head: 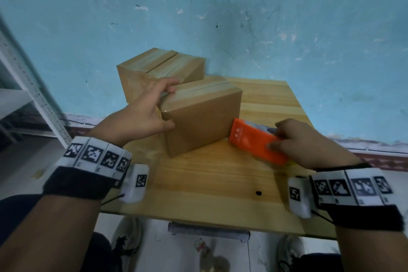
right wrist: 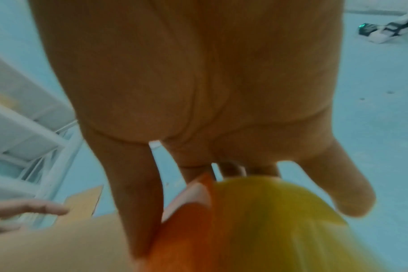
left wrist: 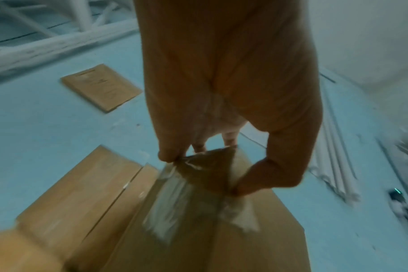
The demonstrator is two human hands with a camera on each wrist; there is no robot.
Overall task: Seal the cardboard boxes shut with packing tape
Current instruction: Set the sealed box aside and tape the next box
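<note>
Two brown cardboard boxes stand on the wooden table [head: 209, 185]. The near box [head: 198, 117] has clear tape shining over its top left corner [left wrist: 170, 198]. My left hand [head: 165, 107] grips that corner, fingers on the top and thumb on the front face; the left wrist view shows the left hand [left wrist: 205, 165] pinching it. Behind it to the left stands the far box [head: 159, 68], its top flaps meeting at a seam. My right hand [head: 278, 137] holds an orange tape dispenser [head: 256, 142] low over the table, its front end at the near box's lower right edge. The dispenser [right wrist: 245, 230] looks orange and yellow from the right wrist.
A white metal shelf frame [head: 33, 95] stands left of the table. The blue wall [head: 287, 28] rises just behind the boxes, with a flat cardboard piece [left wrist: 100, 86] on it. The table's right half shows bare wood [head: 269, 99]. Shoes show on the floor below the front edge.
</note>
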